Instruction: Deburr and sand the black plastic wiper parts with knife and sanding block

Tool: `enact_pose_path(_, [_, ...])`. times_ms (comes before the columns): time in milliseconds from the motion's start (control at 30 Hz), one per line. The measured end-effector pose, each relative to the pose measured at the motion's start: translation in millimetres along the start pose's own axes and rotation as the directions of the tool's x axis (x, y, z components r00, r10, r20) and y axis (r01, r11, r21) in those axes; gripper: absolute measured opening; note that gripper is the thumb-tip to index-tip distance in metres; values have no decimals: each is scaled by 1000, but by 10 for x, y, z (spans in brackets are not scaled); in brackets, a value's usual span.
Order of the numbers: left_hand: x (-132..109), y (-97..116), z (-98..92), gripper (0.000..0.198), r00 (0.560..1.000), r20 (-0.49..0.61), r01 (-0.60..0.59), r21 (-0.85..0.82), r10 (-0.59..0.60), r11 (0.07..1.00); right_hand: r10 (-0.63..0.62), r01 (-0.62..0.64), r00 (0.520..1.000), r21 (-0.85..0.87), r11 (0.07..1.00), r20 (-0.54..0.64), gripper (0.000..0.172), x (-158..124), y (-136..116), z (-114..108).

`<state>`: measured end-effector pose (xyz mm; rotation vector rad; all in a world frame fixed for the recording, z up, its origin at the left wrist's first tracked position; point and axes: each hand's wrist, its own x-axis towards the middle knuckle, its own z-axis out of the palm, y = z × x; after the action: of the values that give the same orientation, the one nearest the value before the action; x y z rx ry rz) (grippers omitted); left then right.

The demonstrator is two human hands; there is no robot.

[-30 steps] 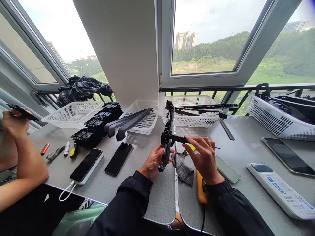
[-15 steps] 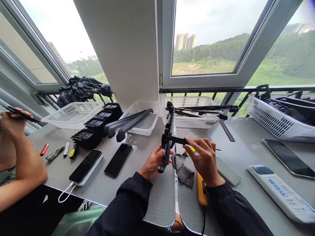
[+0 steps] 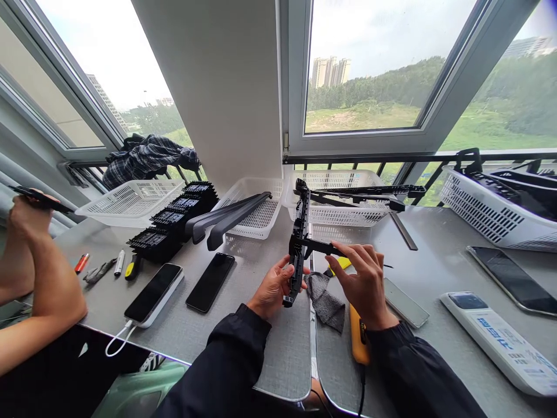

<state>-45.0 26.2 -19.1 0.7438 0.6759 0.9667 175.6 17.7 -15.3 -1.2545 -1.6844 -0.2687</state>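
Left hand (image 3: 275,284) clamps firm on the near end of the black bar (image 3: 300,220), just left of the grey cloth (image 3: 328,307)! Right hand (image 3: 363,278), right of the cloth, pinches a black strip (image 3: 319,246) that meets the bar. Orange tool (image 3: 357,337) right of that cloth, black phone (image 3: 211,283) lying left.

Bright daylight enters through large pale-framed glass windows (image 3: 369,93); white cloudy sky (image 3: 383,26) nearly washed out; soft glare across the smooth grey counter (image 3: 435,238); edges stretched
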Motion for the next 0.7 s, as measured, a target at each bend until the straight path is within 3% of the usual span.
enact_pose_path(700, [-7,10,23,68,999,25,25,13,-25,1000,-6,6,1000,-3,1000,-29,19,34,-75,-23])
